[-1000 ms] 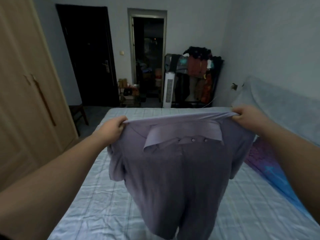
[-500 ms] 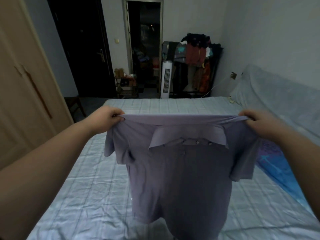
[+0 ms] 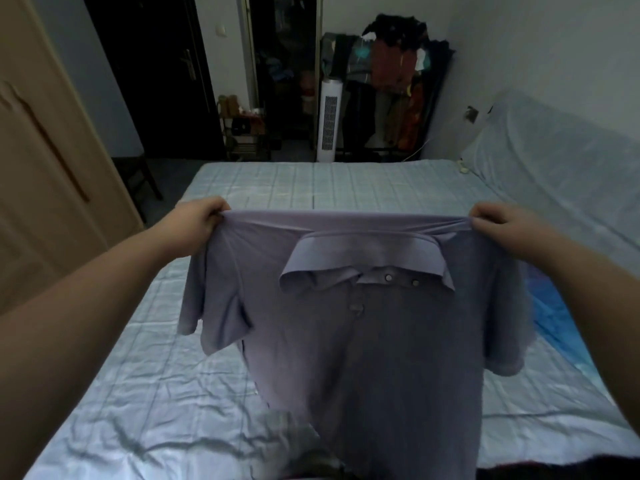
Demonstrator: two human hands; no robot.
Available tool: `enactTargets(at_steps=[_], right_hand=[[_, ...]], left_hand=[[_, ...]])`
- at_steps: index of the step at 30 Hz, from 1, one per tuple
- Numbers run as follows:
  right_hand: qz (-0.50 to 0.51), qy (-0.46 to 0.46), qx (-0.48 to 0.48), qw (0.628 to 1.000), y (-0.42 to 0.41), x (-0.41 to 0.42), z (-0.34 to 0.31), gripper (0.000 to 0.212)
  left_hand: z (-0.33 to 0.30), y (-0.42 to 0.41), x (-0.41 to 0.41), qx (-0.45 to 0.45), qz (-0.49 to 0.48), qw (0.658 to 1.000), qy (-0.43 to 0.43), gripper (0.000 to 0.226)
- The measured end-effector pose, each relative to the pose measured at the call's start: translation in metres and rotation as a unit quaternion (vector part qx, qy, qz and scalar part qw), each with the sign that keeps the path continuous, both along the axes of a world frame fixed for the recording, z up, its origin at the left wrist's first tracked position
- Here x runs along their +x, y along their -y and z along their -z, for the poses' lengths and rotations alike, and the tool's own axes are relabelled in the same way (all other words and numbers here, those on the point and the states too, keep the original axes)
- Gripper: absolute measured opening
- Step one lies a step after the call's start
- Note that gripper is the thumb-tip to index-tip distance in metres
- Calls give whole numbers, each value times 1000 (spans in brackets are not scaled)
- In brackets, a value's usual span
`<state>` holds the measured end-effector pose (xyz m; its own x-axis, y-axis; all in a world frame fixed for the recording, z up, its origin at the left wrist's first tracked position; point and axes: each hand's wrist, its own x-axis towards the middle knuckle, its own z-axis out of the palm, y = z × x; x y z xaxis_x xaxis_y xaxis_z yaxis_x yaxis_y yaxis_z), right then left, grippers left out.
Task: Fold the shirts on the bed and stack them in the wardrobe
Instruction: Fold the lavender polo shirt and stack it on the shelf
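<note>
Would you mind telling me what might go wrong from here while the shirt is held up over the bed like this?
1. The left hand and right hand pinch only the shoulder edges of the purple shirt, so one side may slip.
2. Its left sleeve is bunched and could crease under once laid down.
3. The bed sheet is wrinkled, and dark cloth near the hem could catch it.

The shirt (image 3: 381, 341) runs off the frame at 6 o'clock, hem unseen; it hides the bed (image 3: 138, 393) behind it.
</note>
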<state>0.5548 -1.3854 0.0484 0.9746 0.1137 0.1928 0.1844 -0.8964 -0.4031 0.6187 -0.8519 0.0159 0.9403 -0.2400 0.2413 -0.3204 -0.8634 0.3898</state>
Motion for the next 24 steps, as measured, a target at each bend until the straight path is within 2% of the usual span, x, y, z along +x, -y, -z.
enactTargets(at_steps=[5,12,14,18,24], right_hand=[[42,-12,-27,999,3,74,61,8],[57,-72,-52,994,10,229,184,16],[58,-87,-61,993,14,281,232,18],[64,-112,-92,987,20,377,349,28],[63,-45,-142,987,30,484,510,32]], left_hand=[[54,22,63,8,-51,998,-28,23],[157,55,195,9,-126,985,-117,30],[201,70,244,-9,-153,976,-154,31],[313,94,336,-95,-238,937,-236,25],[475,119,432,-82,-261,943,-190,27]])
